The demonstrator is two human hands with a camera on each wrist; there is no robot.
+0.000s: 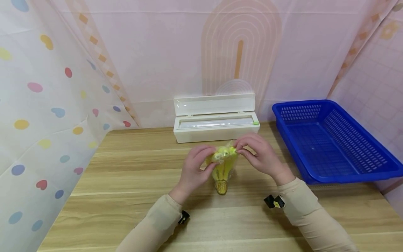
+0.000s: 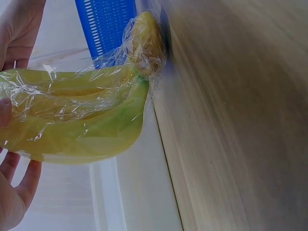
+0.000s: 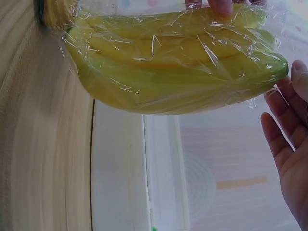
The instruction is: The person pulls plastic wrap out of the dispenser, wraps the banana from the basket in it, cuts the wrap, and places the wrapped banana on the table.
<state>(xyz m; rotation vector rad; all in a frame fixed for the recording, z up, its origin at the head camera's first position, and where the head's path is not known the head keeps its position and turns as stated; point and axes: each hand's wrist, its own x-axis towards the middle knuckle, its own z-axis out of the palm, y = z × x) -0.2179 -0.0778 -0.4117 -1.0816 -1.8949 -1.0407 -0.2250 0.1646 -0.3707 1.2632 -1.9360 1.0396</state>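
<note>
Hands (image 1: 195, 168) (image 1: 262, 155) on one wrapped banana bunch (image 1: 223, 168)

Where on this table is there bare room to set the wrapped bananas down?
Bare wood lies left of the left hand, toward the dotted curtain, and along the near edge of the table. The blue basket is free inside. It is crowded between both hands and the cling-film dispenser.
</note>
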